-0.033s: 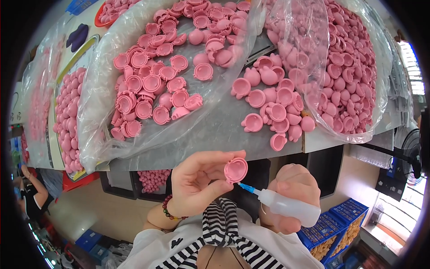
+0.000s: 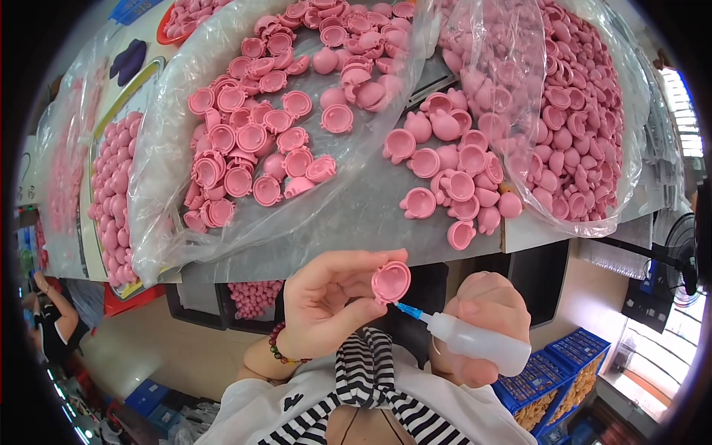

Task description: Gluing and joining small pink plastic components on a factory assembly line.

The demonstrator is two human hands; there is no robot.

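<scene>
Between thumb and fingers, my left hand [image 2: 334, 297] pinches a small round pink plastic shell [image 2: 391, 281], its hollow side facing up toward me. My right hand [image 2: 489, 311] is wrapped round a translucent white squeeze bottle [image 2: 478, 343] with a blue needle tip [image 2: 409, 311]. That tip meets the lower rim of the shell; whether it touches or only overlaps in view I cannot tell. Both hands are held in front of the table's near edge. Beyond them lie loose pink half-shells [image 2: 445, 185] on the grey tabletop [image 2: 356, 200].
Clear plastic bags spread under and over more pink half-shells [image 2: 252, 137] at left and a big heap [image 2: 571, 119] at right. A tray of pink balls [image 2: 115, 193] stands far left. Dark bins [image 2: 526, 285] sit below the table edge; blue crates [image 2: 549, 378] stand lower right. Another person [image 2: 55, 319] is at left.
</scene>
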